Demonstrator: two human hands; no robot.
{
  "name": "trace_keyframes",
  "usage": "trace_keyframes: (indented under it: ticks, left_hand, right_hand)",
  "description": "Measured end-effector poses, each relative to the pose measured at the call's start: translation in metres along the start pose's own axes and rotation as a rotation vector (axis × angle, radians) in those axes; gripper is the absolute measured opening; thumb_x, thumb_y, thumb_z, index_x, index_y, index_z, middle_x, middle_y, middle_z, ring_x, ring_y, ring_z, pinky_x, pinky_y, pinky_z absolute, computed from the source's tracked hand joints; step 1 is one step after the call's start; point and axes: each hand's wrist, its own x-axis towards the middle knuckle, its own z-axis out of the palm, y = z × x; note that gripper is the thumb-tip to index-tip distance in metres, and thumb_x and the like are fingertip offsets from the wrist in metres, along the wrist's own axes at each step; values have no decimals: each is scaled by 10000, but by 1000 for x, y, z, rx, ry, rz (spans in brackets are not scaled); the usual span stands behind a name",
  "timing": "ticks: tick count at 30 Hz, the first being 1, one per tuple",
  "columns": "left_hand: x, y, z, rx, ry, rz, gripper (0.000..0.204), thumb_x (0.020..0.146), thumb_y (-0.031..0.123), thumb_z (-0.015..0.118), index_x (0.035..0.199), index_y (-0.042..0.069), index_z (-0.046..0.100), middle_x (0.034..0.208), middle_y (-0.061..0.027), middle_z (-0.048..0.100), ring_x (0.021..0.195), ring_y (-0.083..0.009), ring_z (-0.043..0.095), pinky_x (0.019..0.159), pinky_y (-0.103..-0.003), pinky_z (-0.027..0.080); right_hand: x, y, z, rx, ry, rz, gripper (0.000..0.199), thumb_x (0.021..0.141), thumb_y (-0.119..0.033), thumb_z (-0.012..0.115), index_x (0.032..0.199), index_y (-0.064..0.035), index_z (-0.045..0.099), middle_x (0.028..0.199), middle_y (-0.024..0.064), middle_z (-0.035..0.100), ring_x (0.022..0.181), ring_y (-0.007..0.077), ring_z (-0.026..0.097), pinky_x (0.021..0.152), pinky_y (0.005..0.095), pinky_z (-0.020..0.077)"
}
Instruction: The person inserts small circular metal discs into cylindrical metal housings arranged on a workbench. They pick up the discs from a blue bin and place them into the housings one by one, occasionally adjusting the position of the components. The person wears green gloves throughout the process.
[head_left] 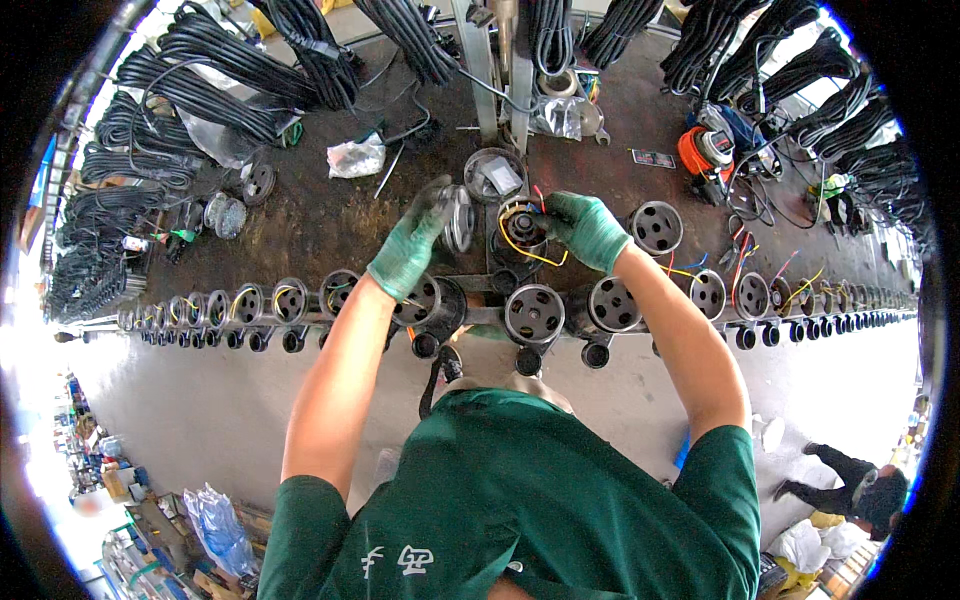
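The motor (522, 228), a round dark housing with red and yellow wires (530, 252) curling out of it, is sitting just above the middle of the long row of housings (534, 313) that is running across the desk (320, 225). Everything here is best placed from that motor.

The right hand (585, 230), in a green glove, is lying immediately to the right of the motor and touching it, fingers curled round its rim and gripping it. The left hand (412, 243), also gloved, is sitting to the motor's left, closed on a shiny round cap (459, 218) that it is holding up on edge, face turned toward the motor. Cap and motor are standing just beside each other with a narrow gap between them; the cap's flat face is looking rightward along the line joining the two hands. So the right hand is the nearer one to the motor, and the cap is lying to the left of it.

Behind the motor, a grey round tub (495, 175) is resting on the desk. The left fingers are blurred, so their exact hold on the cap is probably a pinch at the rim, but that is uncertain.
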Motion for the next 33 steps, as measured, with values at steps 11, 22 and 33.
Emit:
trace_keyframes:
  ticks: [11,22,33]
  left_hand:
    - [33,10,39,-181,-154,-152,552,1072,472,544,1502,127,535,1434,-10,610,1298,-115,561,1162,-308,398]
    - [46,-13,35,326,-236,111,586,1073,414,572,1565,124,440,1500,-53,559,1341,-144,531,1170,-321,383]
    - [50,-19,35,372,-246,125,613,1072,486,529,1572,145,430,1540,-64,516,1399,-151,469,1194,-330,348]
  right_hand:
    - [7,48,21,-582,152,-314,328,899,-129,642,1225,-96,626,1056,189,668,939,406,694,790,493,579]
    - [13,18,17,-554,55,-201,326,894,-85,633,1217,-116,652,1087,171,683,919,394,711,755,470,592]
    - [8,5,15,-557,28,-48,328,902,-114,631,1230,-113,641,1100,182,703,935,406,714,771,486,596]
